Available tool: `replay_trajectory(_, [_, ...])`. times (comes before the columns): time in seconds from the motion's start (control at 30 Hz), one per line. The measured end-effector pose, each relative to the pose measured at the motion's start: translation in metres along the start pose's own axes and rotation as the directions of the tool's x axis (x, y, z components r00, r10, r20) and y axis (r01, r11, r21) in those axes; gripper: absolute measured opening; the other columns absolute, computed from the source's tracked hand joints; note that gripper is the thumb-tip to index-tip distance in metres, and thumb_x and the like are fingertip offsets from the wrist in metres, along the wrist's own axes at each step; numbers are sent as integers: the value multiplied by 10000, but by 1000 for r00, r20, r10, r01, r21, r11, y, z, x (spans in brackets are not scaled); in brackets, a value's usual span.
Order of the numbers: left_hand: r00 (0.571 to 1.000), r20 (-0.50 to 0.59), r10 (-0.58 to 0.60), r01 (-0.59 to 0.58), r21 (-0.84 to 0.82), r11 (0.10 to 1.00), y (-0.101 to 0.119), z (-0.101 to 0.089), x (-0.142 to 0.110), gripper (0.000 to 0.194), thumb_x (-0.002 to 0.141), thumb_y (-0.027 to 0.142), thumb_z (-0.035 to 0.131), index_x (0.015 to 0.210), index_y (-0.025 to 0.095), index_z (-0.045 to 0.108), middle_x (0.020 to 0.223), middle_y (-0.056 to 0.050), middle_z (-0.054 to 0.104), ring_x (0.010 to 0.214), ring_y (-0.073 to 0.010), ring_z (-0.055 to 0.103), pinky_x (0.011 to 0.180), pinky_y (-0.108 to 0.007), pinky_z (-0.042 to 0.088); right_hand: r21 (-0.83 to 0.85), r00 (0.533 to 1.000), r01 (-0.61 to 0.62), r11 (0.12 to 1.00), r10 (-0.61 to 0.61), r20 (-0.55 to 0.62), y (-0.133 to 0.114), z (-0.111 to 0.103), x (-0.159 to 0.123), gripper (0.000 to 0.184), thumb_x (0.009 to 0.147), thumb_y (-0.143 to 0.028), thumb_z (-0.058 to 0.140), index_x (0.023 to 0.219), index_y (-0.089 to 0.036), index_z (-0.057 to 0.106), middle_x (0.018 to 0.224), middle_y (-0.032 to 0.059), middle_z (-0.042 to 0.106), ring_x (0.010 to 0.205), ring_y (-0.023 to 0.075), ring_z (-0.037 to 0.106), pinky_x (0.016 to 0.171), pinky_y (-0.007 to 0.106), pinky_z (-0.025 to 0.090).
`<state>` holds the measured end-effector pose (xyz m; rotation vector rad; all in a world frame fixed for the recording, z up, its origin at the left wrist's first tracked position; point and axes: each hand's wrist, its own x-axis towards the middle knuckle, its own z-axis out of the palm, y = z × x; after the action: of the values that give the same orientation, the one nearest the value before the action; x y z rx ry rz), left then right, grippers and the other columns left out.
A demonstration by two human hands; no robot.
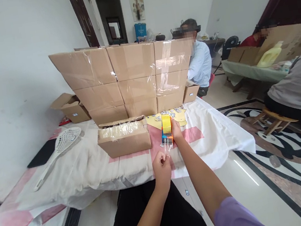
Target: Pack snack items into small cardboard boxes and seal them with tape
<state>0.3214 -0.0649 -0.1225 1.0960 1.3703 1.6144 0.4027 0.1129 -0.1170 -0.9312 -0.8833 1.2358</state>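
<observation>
My right hand (177, 129) is wrapped round a tape dispenser (167, 136) with a blue and orange body and a thick yellow roll of tape (166, 123). A clear strip of tape (167, 147) runs from the dispenser down to my left hand (162, 166), whose fingers are pinched on its end. Left of the dispenser, close to both hands but apart from them, stands a small cardboard box (125, 144). Its long upper side shows shiny clear tape, and a ragged flap edge rises behind. Behind my right hand lies a yellow patterned sheet (177, 115).
Stacked cardboard boxes (134, 62) form a wall across the table's back. Smaller boxes (75, 111) flank it. A white slotted ladle (68, 138) and a black flat object (41, 154) lie left on the tablecloth (92, 174). Beyond, a person in light blue (202, 62) and others sit.
</observation>
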Motion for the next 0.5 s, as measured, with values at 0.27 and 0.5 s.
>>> replay_trajectory(0.27, [999, 38, 2, -5, 79, 997, -2, -9, -8, 343, 808, 264, 539, 643, 220, 242, 607, 61, 250, 563, -106, 270, 547, -237, 240, 41, 1000, -16, 999, 16, 1, 4, 0, -1, 531, 760, -714, 641, 818, -186, 632, 634, 21, 684, 569, 213, 667, 522, 334, 563])
replay_trajectory(0.5, [995, 94, 30, -44, 154, 987, 3, -22, -25, 331, 841, 225, 521, 667, 222, 239, 633, 54, 250, 602, -121, 276, 570, -252, 244, 20, 999, 29, 999, -28, -16, 2, -5, -12, 460, 785, -657, 664, 737, -204, 604, 627, -28, 629, 570, 156, 596, 514, 268, 499])
